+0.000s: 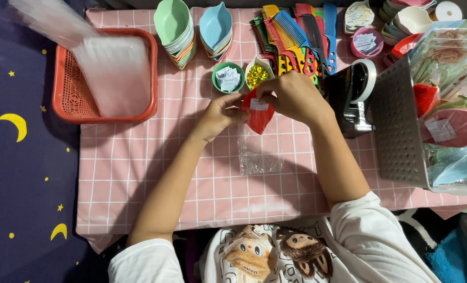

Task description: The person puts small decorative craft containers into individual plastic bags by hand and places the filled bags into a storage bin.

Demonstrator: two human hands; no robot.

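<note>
You're pinching that little red leaf-shaped dish (258, 116) between both hands, left hand (220, 114) and right hand (292, 96) both gripping it just above a clear plastic bag (258, 157) that's lying on the pink checked tablecloth (139, 173), with the red basket (65, 94) sitting off left and the starry blue floor mat (23, 173) beyond.

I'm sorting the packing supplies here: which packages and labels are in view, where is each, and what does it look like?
Small white label: on the red leaf-shaped dish held by left hand and right hand.
Clear bag: flat on the pink cloth, below the hands.
Clear bag stack: in the red basket, left.
White paper slips: in the green bowl.
Bagged dishes: far right.
</note>
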